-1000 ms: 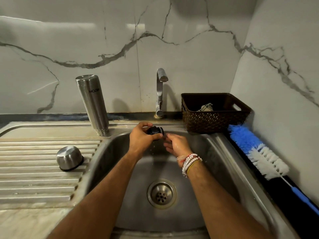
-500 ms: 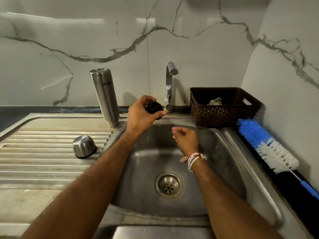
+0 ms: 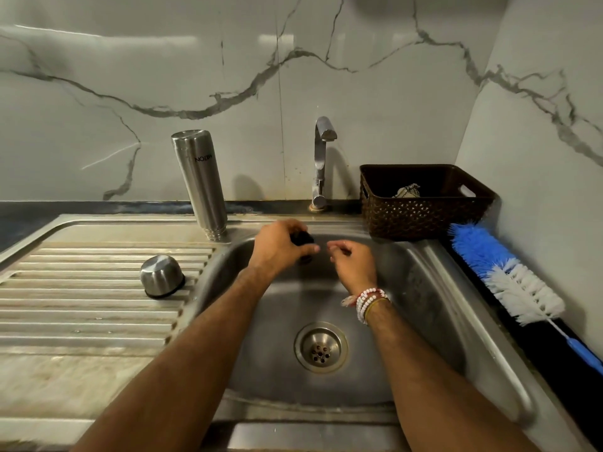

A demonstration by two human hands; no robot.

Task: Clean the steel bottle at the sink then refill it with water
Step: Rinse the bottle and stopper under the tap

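1. over the back of the sink (image 3: 434, 298), the left hand (image 3: 277, 247) grips a small black cap (image 3: 303, 239), fingers curled round it.
2. just beside it, the right hand (image 3: 354, 265) is apart from the cap, its fingers curled in with nothing showing in them; bead bands (image 3: 368, 301) circle that wrist.
3. the bottle (image 3: 200, 181) stands mouth down on the sink's rim at the basin's back left corner, leaning a little, apart from both hands.
4. a steel cup (image 3: 162, 276) sits rim down on the ribbed drainboard (image 3: 81, 305), left of the basin.
5. the tap (image 3: 321, 158) rises behind the hands.
6. right of the tap, a brown basket (image 3: 424, 220) holds a pale bundle (image 3: 409, 190); a blue and white brush (image 3: 509, 275) lies on the dark ledge by the wall.
7. the drain (image 3: 321, 347) shows between the forearms.
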